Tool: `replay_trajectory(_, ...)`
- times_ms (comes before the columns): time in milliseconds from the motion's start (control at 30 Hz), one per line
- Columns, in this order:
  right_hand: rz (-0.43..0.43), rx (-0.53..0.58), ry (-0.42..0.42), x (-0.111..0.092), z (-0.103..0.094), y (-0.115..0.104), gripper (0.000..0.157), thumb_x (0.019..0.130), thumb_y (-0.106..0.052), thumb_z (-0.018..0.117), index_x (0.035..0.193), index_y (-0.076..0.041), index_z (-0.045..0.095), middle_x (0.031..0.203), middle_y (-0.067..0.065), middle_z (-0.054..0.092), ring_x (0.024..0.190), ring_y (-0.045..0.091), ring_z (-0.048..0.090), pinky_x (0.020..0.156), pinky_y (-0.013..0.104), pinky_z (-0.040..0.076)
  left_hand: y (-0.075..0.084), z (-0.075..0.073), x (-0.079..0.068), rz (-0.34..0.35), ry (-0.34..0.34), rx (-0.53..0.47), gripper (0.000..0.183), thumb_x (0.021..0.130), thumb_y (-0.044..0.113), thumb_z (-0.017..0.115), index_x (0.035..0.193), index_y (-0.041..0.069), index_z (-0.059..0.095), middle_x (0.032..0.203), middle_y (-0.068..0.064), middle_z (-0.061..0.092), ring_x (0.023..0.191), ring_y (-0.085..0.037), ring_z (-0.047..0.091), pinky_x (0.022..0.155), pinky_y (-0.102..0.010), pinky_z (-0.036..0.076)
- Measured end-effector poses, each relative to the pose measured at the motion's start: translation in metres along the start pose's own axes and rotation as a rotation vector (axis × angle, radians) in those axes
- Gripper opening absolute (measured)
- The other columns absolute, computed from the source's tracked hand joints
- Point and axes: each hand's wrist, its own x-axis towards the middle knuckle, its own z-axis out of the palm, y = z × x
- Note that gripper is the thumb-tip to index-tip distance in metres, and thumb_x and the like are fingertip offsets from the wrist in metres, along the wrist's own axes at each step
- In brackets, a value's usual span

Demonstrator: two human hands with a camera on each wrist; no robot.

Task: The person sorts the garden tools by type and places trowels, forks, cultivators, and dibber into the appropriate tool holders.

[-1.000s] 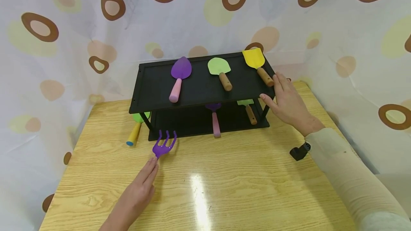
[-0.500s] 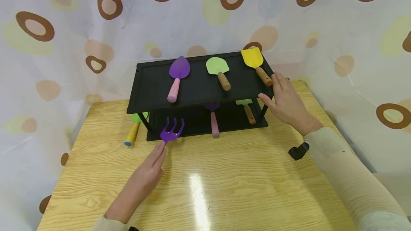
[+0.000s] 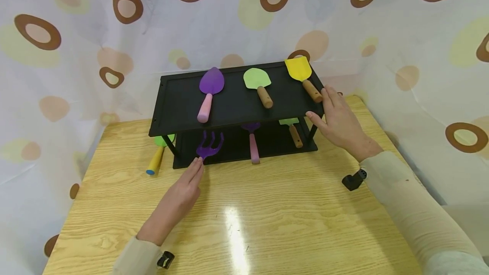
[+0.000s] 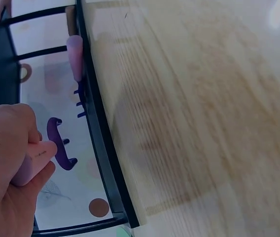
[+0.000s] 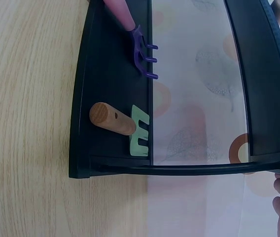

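Observation:
In my left hand (image 3: 179, 196) I hold a hand fork by its pink handle (image 4: 37, 157). Its purple tines (image 3: 209, 145) reach into the opening between the two tiers of a black rack (image 3: 172, 105), over the lower tier's left part. My right hand (image 3: 340, 120) holds the upper tier's front right corner, thumb at the front and fingers along the end. On the lower tier lie a purple hand fork with a pink handle (image 3: 254, 147) and a green hand fork with a wooden handle (image 5: 113, 119).
On the upper tier lie a purple trowel (image 3: 211, 82), a light green trowel (image 3: 257, 79) and a yellow shovel (image 3: 299, 69). A green-headed tool with a yellow handle (image 3: 154, 160) lies left of the rack on the wooden table (image 3: 290, 215). Patterned cloth (image 3: 214, 20) hangs behind.
My left hand has carried the hand fork forward and to the right, from in front of the rack to inside its lower opening. My right hand has stayed at the rack's corner.

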Motion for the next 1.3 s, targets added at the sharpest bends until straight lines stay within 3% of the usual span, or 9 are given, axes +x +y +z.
replay_trajectory(333,-0.001,-0.006,0.004,0.0,0.001,0.002,0.088,0.102,-0.056,0.039,0.155,0.008,0.011,0.165,0.026,0.008,0.152,0.043,0.013,0.124,0.057,0.014,-0.006,0.014,0.023,-0.104,-0.085,-0.087,0.052,0.087,-0.003,0.069,0.134,-0.013,0.051,0.146,-0.027,0.048,0.137,-0.039,0.047,0.106,-0.043,0.047)
replay_trajectory(600,-0.007,-0.01,0.011,0.001,0.001,0.002,0.087,0.102,-0.055,0.04,0.155,0.009,0.011,0.164,0.027,0.008,0.152,0.043,0.013,0.124,0.056,0.015,-0.014,0.028,0.042,-0.163,-0.061,-0.088,0.048,0.089,-0.003,0.067,0.134,-0.011,0.053,0.144,-0.025,0.051,0.137,-0.036,0.049,0.108,-0.041,0.046)
replay_trajectory(933,-0.003,-0.006,0.006,0.001,0.002,0.002,0.088,0.102,-0.056,0.039,0.155,0.009,0.01,0.165,0.026,0.008,0.152,0.043,0.012,0.123,0.057,0.015,-0.018,0.04,0.061,-0.213,-0.147,-0.007,0.051,0.092,-0.003,0.064,0.139,-0.012,0.047,0.149,-0.025,0.045,0.14,-0.035,0.045,0.113,-0.04,0.041)
replay_trajectory(1100,0.006,-0.009,-0.001,0.0,0.001,0.001,0.089,0.102,-0.057,0.038,0.155,0.008,0.01,0.165,0.026,0.007,0.152,0.043,0.012,0.123,0.058,0.015,-0.021,0.049,0.067,-0.227,-0.148,0.0,0.051,0.092,-0.003,0.063,0.139,-0.013,0.046,0.147,-0.027,0.046,0.141,-0.037,0.044,0.115,-0.041,0.038)
replay_trajectory(1300,0.01,-0.012,-0.004,0.0,0.001,0.001,0.089,0.102,-0.056,0.039,0.155,0.008,0.01,0.165,0.026,0.007,0.152,0.043,0.012,0.123,0.058,0.015,-0.023,0.062,0.074,-0.198,-0.122,0.052,0.045,0.092,-0.006,0.063,0.134,-0.017,0.049,0.141,-0.032,0.051,0.136,-0.04,0.048,0.115,-0.042,0.04)
